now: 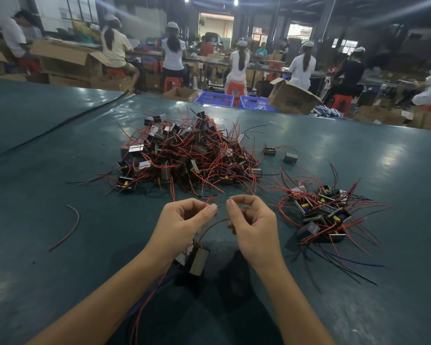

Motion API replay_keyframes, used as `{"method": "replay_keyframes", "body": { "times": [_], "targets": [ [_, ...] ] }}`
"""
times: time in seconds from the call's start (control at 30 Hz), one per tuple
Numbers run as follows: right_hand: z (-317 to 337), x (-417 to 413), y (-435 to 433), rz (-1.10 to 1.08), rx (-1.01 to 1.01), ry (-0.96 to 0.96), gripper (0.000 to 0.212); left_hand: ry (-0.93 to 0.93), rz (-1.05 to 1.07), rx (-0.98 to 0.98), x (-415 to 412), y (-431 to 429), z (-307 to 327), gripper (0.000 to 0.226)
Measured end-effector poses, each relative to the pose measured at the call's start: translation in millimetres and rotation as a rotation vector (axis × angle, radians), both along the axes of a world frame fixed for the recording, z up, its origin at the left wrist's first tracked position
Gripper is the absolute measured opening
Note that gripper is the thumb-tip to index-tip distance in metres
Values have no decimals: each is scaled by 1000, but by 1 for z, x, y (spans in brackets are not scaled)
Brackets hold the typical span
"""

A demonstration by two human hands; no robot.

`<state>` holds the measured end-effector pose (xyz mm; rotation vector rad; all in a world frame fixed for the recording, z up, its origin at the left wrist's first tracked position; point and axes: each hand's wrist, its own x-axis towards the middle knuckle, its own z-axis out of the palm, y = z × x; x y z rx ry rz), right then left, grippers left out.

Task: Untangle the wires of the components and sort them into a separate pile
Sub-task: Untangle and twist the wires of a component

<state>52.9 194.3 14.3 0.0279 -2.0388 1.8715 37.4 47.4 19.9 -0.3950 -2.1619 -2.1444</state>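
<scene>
Nearer than the heap, at the desk's front edge, both hands are working on one component, which is sitting just under the left wrist with its leads trailing back toward the person. Whether it is hanging by those leads or resting on something, I cannot tell.

The block is looking like a small, dense metal-cored part: rigid, and probably heavy enough to swing and tug on whatever is holding it. The leads are looking thin, limp and springy, so they are likely to hook onto neighbours and slip through a loose pinch. Taking the block by its flat sides and drawing each lead out along its length seems safer than yanking at the joints.

The left hand is curling up, its fingers pinching a red wire end on the side facing the heap. The right hand is also curling, thumb and forefinger nearly meeting; a red wire is arcing up from the component into its lower fingers, which seem to be gripping it.

Right of the heap and well apart from it, the sorted pile is lying. Left of the heap, a loose wire is lying alone.
</scene>
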Motion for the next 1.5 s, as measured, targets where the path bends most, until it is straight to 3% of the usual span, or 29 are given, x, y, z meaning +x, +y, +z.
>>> {"method": "replay_keyframes", "body": {
  "times": [0.07, 0.17, 0.2, 0.33, 0.43, 0.6, 0.83, 1.13, 1.37, 1.5],
  "targets": [
    [-3, 0, 3, -28, 102, 0, 6, -44, 7, 53, -1, -1, 0, 24],
    [-8, 4, 5, -139, 615, 122, 22, -85, 2, 96, 0, -1, 0, 24],
    [-8, 5, 4, -158, 698, 203, 27, -97, 0, 97, 0, -1, 0, 22],
    [-6, 7, -4, -195, 614, 503, 17, -104, -9, 97, 0, 0, 2, 22],
    [-7, 6, -3, -136, 601, 585, 13, -97, -35, 92, 1, -1, 5, 25],
    [-6, 5, 1, -131, 643, 588, 13, -91, -57, 72, 3, -3, 7, 20],
    [-6, 4, 4, -88, 631, 420, 7, -98, -57, 34, 2, -3, 5, 27],
    [-4, 3, 2, -77, 396, 318, 6, -127, -88, 43, -1, -3, 4, 28],
    [11, 4, 3, 119, -175, -221, 20, -50, -105, 6, -1, -3, 2, 14],
    [16, 7, 6, 225, -352, -413, 17, -53, -128, 38, 0, -2, 1, 22]
  ]
}}
